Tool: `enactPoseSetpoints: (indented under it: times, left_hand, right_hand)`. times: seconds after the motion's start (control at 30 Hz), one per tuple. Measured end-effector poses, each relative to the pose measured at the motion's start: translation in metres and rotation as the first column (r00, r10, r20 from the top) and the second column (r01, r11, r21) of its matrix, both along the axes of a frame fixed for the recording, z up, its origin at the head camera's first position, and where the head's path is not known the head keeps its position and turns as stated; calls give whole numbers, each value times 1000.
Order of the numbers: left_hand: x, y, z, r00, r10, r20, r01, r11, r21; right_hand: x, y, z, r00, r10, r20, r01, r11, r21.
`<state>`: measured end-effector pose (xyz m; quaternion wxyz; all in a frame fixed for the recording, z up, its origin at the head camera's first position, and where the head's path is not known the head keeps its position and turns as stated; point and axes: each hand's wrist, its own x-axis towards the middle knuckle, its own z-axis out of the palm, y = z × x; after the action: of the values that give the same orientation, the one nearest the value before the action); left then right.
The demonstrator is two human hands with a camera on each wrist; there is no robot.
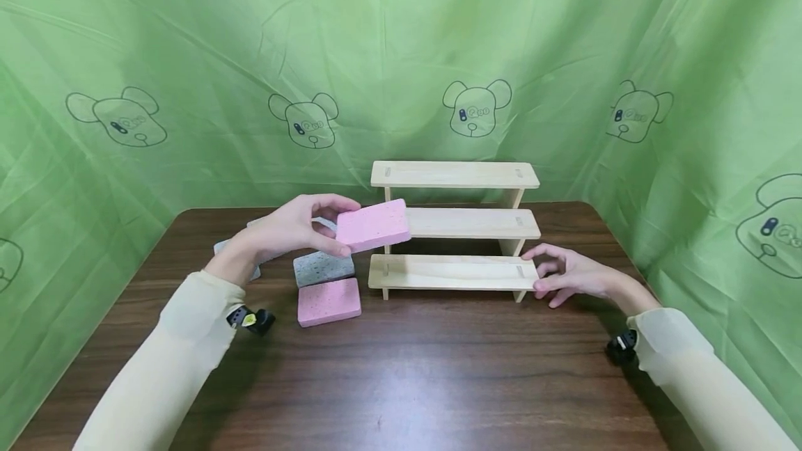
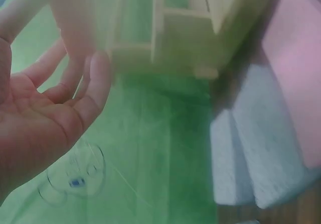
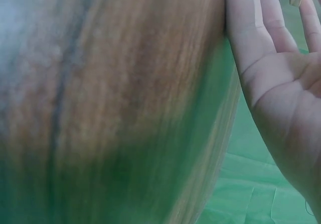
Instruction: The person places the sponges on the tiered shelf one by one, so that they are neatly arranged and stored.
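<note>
My left hand (image 1: 301, 223) pinches a pink sponge (image 1: 374, 223), pitted and block-shaped, between thumb and fingers. The sponge is held up at the left end of the middle tier of a three-tier wooden display shelf (image 1: 454, 270). In the left wrist view the same hand (image 2: 55, 98) shows, but the held sponge cannot be made out. Below it on the table lie a grey sponge (image 1: 324, 269) and another pink sponge (image 1: 329, 301). My right hand (image 1: 579, 275) holds the right end of the lowest tier, thumb at the front corner and a finger at the back.
More grey-blue sponges (image 1: 219, 247) lie partly hidden behind my left forearm. The dark wooden table (image 1: 401, 374) extends in front of the shelf. A green curtain (image 1: 401, 40) with printed bear heads surrounds the back and sides.
</note>
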<state>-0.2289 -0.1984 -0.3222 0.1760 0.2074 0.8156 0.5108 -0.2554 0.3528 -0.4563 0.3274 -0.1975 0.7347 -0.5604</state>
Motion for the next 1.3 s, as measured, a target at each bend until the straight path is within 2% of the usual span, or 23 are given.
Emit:
enactPoseSetpoints:
  times: [0.17, 0.33, 0.6, 0.73, 0.97, 1.13, 1.3]
  left_hand:
    - [-10, 25, 15, 999, -17, -38, 16, 999, -33]
    - [-25, 49, 24, 995, -35, -95, 35, 999, -6]
    - [-47, 90, 36, 996, 75, -57, -69, 993, 96]
    - [-53, 109, 44, 993, 113, -42, -108, 987, 122]
    - [-69, 140, 48, 983, 181, -1, -177, 965, 196]
    - [-77, 159, 50, 976, 218, 10, -215, 956, 198]
    - [-83, 177, 47, 966, 258, 19, -258, 951, 173]
  right_hand:
    - [-1, 1, 2, 1000, 9, -2, -8, 1000, 3]
    - [-3, -1, 3, 1000, 0, 2, 0, 1000, 12]
    - [-3, -1, 5, 1000, 0, 13, 0, 1000, 10]
    - [-3, 0, 5, 1000, 0, 11, 0, 1000, 9]
    - [-5, 1, 2, 1000, 5, 16, -5, 1000, 0]
    - [-5, 3, -1, 1000, 14, 12, -14, 1000, -9]
    - [-4, 3, -3, 1000, 18, 19, -17, 1000, -8]
